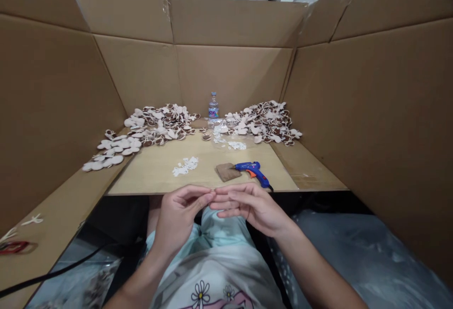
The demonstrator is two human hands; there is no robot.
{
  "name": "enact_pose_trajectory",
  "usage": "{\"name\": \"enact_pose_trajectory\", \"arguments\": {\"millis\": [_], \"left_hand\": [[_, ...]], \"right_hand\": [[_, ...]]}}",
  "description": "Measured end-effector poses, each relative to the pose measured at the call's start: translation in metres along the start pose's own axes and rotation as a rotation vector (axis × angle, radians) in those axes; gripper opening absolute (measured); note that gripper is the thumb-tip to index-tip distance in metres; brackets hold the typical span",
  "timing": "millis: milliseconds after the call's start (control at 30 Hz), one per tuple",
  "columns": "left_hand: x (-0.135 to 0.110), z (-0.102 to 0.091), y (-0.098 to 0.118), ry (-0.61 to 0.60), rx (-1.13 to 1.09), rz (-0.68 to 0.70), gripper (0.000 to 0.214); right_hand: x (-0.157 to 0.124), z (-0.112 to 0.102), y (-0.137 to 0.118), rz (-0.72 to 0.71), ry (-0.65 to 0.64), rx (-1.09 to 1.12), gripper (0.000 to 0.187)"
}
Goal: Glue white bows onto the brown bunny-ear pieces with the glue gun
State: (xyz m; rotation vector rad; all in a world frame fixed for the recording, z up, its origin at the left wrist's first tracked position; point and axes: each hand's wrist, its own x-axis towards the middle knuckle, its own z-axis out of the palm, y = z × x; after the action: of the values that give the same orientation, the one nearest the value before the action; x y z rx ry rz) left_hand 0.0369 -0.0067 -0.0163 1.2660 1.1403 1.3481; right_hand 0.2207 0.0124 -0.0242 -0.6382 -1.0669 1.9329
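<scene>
My left hand [180, 212] is closed in a pinch, thumb against fingertips, in front of the board's near edge. What it pinches, if anything, is too small or hidden. My right hand [249, 205] meets it fingertip to fingertip, its fingers stretched out and a little apart, holding nothing that shows. Just beyond the hands, a blue glue gun [254, 170] with an orange trigger lies with its nozzle on a brown square pad [227, 172]. To the left of the pad lies a small heap of white paper-like pieces [186, 166].
Piles of white and brown felt-like shapes stand at the back left [161, 125] and back right [269, 122]. Between them is a plastic bottle [213, 106]. More white pieces [236, 145] lie on clear plastic. Tall cardboard walls [233, 70] enclose the board. Red-handled scissors [14, 247] rest far left.
</scene>
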Motion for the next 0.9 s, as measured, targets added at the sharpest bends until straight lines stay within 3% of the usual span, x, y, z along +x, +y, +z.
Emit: {"name": "enact_pose_trajectory", "arguments": {"millis": [133,267,700,800,900], "left_hand": [[-0.002,0.003,-0.003,-0.033,-0.061,-0.012,0.013],[-0.002,0.004,-0.005,-0.06,-0.079,-0.023,0.014],[-0.011,-0.009,-0.01,-0.015,0.433,0.266,0.01],[-0.014,-0.013,-0.009,-0.021,0.457,0.331,0.013],[-0.017,-0.014,-0.008,-0.045,0.377,0.293,0.015]], "right_hand": [[0.006,-0.001,0.008,0.024,0.037,0.029,0.024],[0.009,-0.004,0.014,0.05,-0.022,0.102,0.019],[-0.002,0.003,0.004,0.066,0.005,0.199,0.026],[-0.005,0.003,0.002,0.074,-0.031,0.187,0.029],[-0.007,0.003,0.0,0.076,-0.04,0.183,0.029]]}}
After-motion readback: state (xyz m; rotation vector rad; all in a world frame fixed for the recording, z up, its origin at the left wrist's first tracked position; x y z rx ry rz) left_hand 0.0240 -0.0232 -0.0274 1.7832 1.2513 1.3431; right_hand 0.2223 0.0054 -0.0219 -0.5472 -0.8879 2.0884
